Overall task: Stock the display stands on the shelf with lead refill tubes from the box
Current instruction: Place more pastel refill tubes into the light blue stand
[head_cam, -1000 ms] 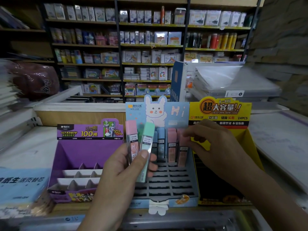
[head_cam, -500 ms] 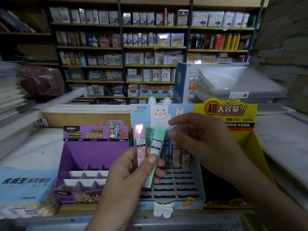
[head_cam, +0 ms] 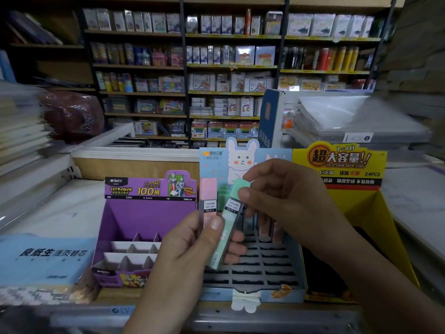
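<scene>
Left hand (head_cam: 190,242) grips two lead refill tubes upright in front of the blue bunny display stand (head_cam: 265,270) — pink tube (head_cam: 209,198) on the left, mint-green tube (head_cam: 228,227) tilted beside it, thumb pressed across both. Right hand (head_cam: 289,201) pinches the green tube's cap between thumb and forefinger. A few tubes (head_cam: 277,230) stand in the stand's back row, front slots bare. Purple stand (head_cam: 144,213) sits to its left, yellow stand (head_cam: 356,208) to its right — all on the shelf.
</scene>
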